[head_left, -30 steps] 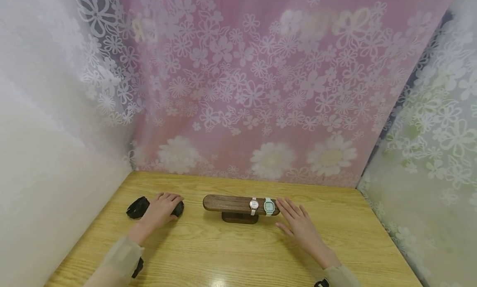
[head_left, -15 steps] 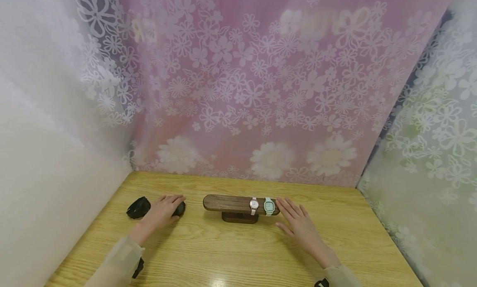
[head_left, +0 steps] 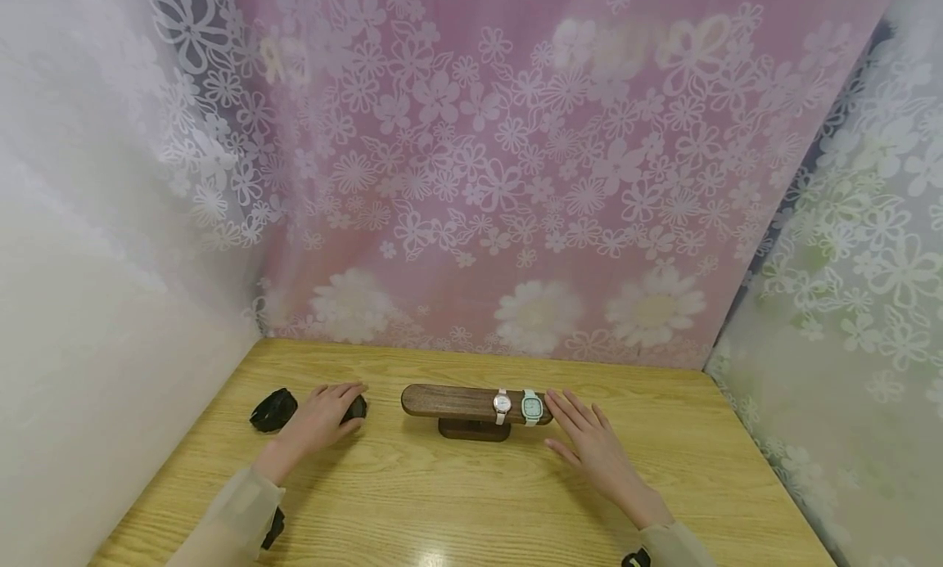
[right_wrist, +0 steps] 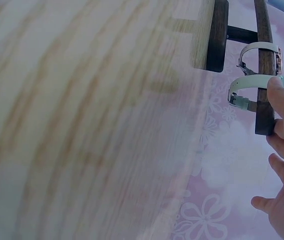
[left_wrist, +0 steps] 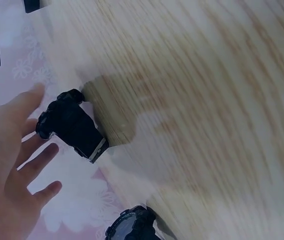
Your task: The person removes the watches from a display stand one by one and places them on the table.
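My left hand (head_left: 317, 420) hovers over or rests on a black watch (head_left: 356, 411). In the left wrist view that watch (left_wrist: 74, 125) stands on the table with its strap looped, the thumb apart from it and the fingers loosely spread beside it. My right hand (head_left: 593, 448) has its fingers extended, the tips at the right end of a dark wooden watch stand (head_left: 445, 402). On the bar hang a small white-strapped watch (head_left: 502, 404) and, nearer my right hand, a square mint-green watch (head_left: 532, 407). The right thumb overlaps the mint watch in the right wrist view.
Left of my left hand lies a second black watch (head_left: 274, 410). The pale wooden table (head_left: 412, 501) meets a pink floral curtain (head_left: 471, 223) at the back. A whitish wall rises on the left, and floral fabric (head_left: 869, 305) hangs on the right.
My left hand and the black watch under it have shifted slightly right. The left thumb has since moved outward, away from the palm. My right hand and the stand have stayed put.
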{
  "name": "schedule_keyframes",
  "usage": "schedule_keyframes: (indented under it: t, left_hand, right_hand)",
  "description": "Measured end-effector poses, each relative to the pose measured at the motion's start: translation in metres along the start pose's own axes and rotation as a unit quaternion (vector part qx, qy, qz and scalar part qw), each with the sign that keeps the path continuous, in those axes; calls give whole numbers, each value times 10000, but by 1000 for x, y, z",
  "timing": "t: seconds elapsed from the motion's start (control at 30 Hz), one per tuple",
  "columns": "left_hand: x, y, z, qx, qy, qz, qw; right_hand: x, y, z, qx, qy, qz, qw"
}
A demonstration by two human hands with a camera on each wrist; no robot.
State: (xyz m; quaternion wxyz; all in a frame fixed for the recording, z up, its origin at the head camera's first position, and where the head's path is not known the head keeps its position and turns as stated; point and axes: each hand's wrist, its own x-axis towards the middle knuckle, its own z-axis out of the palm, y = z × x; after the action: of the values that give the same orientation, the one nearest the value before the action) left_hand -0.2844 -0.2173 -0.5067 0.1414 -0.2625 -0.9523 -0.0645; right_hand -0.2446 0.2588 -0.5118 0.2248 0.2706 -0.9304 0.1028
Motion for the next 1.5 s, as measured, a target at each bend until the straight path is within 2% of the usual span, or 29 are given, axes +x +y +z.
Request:
schedule_keyframes:
  t: [0.17, 0.4, 0.77, 0.87, 1.1, 1.33, 1.5]
  left_hand:
    - [2, 3, -5, 0, 474, -55, 9989]
    - [4, 5, -9, -14, 955, 31, 9954]
    - [13, 16, -13, 122, 1608, 348, 9863]
    - [17, 23, -15, 83, 1665, 423, 9851]
    - [24, 40, -20, -52, 1533, 358, 9875]
    - [33, 53, -13, 85, 1941, 718, 9783]
    - [38, 65, -7, 4, 2138, 846, 9732]
  right_hand:
    - [0, 0, 0, -28, -35, 16, 10000]
    - [0, -1, -2, -38, -46, 12, 10000]
    - [0, -2, -3, -70, -36, -9, 10000]
    - [0, -2, -3, -65, -23, -23, 10000]
    - [0, -1, -2, -94, -27, -34, 9999]
    - [0, -2, -2, -50, -65, 35, 10000]
    - [0, -2, -2, -31, -123, 86, 9999]
